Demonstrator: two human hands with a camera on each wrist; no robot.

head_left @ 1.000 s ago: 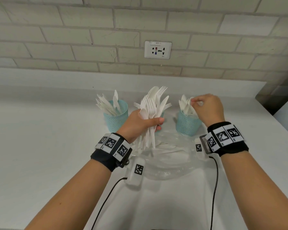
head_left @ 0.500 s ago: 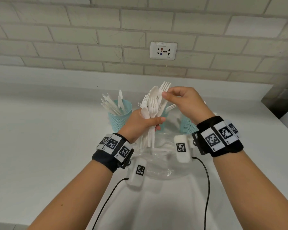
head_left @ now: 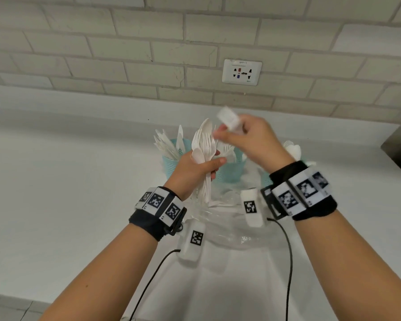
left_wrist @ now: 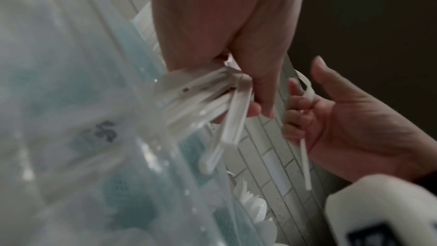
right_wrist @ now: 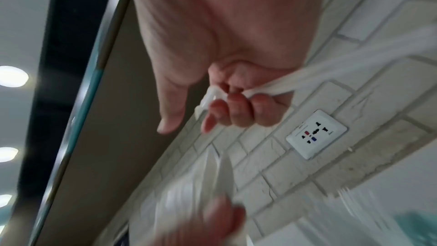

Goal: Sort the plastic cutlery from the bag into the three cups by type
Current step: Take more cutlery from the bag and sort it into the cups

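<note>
Behind, the socket sits on brick wall.

White plastic cutlery; teal mesh cups; clear bag; white worktop; pale grey-beige brick wall; black wristbands with black-and-white square-code tags.

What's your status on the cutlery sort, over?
Left hand grips a mixed bundle of forks and spoons. Right hand holds one white piece pulled from it, type unclear. Three teal cups behind, nothing blocking.
</note>
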